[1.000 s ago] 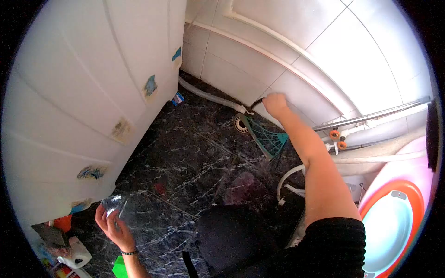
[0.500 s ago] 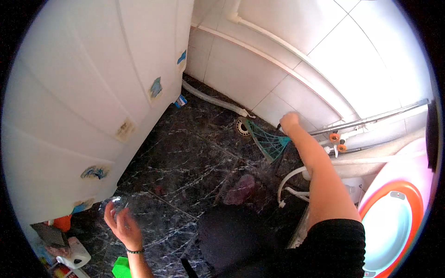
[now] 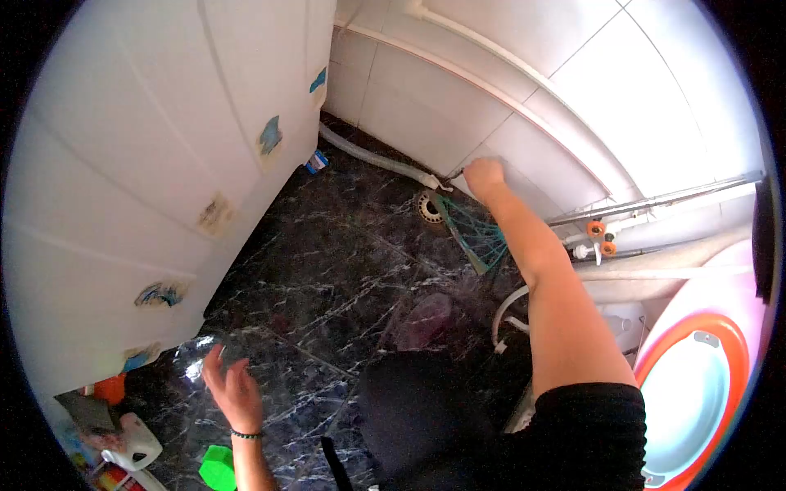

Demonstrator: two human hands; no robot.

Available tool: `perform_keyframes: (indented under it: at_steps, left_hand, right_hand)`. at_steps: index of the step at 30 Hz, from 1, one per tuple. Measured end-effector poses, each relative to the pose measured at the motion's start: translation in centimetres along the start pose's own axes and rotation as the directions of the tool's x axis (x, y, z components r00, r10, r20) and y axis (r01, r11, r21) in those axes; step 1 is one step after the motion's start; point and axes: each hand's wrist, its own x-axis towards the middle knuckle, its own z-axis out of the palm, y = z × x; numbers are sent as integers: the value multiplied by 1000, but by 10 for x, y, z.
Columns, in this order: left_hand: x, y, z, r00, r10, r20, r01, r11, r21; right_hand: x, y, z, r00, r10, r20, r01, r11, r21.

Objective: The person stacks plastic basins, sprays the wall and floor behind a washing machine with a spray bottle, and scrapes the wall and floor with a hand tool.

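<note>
My right hand (image 3: pixel 485 176) reaches far forward to the white wall tile just above the floor. It is closed on a small dark tool (image 3: pixel 455 173) whose tip sticks out to the left of my fist. Below it a green mesh rack (image 3: pixel 476 237) leans against the wall beside a round floor drain (image 3: pixel 430 207). My left hand (image 3: pixel 233 391) hovers low over the dark marble floor (image 3: pixel 327 254) with fingers spread. A crumpled clear plastic piece (image 3: pixel 193 357) lies just off its fingertips.
A tall white cabinet (image 3: pixel 164 164) fills the left. A grey hose (image 3: pixel 368 159) runs along the wall base. Pipes with orange valves (image 3: pixel 598 229), a white hose loop (image 3: pixel 506 315) and a pink and orange basin (image 3: pixel 696 385) crowd the right. A detergent bottle (image 3: pixel 131 446) stands lower left.
My right hand went down to the green rack, then back up to the tile. My left hand's fingers have spread apart, and the clear plastic now sits at their tips.
</note>
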Motion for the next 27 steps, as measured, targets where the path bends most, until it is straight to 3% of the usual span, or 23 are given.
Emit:
perform_keyframes:
  at_steps: [1, 3, 4, 6, 8, 11, 12, 13, 15, 17, 18, 20, 21, 23, 26, 27]
  left_hand:
    - [2, 0, -6, 1000, 4, -1, -4, 1000, 9]
    - [6, 2, -8, 999, 30, -38, -28, 999, 39]
    - [7, 3, -10, 997, -26, -67, 27, 1000, 12]
    - [4, 3, -6, 995, -66, -77, 66, 998, -3]
    - [-4, 4, -3, 994, -99, -40, 99, 995, -11]
    - [0, -1, 0, 1000, 1, 18, -1, 1000, -8]
    - [3, 2, -3, 1000, 5, 4, -5, 1000, 10]
    - [5, 1, -1, 1000, -4, -18, 4, 1000, -1]
    - [5, -1, 1, 993, -105, -50, 104, 994, -20]
    - [1, -1, 8, 993, -112, -26, 110, 992, -64]
    - [-2, 1, 14, 994, -104, 20, 105, 992, -66]
    - [0, 7, 19, 996, -35, 77, 37, 999, -29]
    - [0, 6, 16, 996, -29, 84, 31, 999, -22]
    - [7, 2, 20, 999, 24, 29, -23, 1000, -17]
    - [7, 5, 11, 999, -53, -2, 53, 998, -30]
    - [4, 4, 12, 994, -109, -4, 109, 994, -32]
  right_hand:
    - [0, -6, -3, 999, 18, -38, -16, 999, 48]
    - [-17, 21, 43, 998, 11, -62, -18, 993, -115]
    - [-20, 25, 43, 998, 9, -65, -17, 992, -123]
    - [-18, 31, 41, 988, -131, -80, 108, 962, -250]
    - [10, 7, 3, 989, -116, -88, 104, 986, -132]
    - [11, -2, -10, 992, -28, -120, 30, 1000, 8]
    - [-14, 9, 1, 999, -41, -10, 41, 998, -45]
    - [-30, 38, 52, 965, -125, -232, 81, 978, -191]
    - [-21, 57, 80, 873, -239, -425, 90, 936, -341]
    - [-12, 44, 45, 987, -151, 48, 158, 946, -282]
    - [-16, 21, -10, 997, -29, 70, 40, 985, -165]
    - [15, -6, -33, 992, -44, -121, 40, 998, -40]
    - [3, -5, -19, 992, -44, -116, 40, 999, -29]
    - [-16, 11, 14, 999, -44, -31, 40, 992, -120]
    - [-25, 32, 29, 990, -96, 104, 117, 968, -221]
    - [-13, 25, 15, 994, -88, 60, 99, 972, -212]
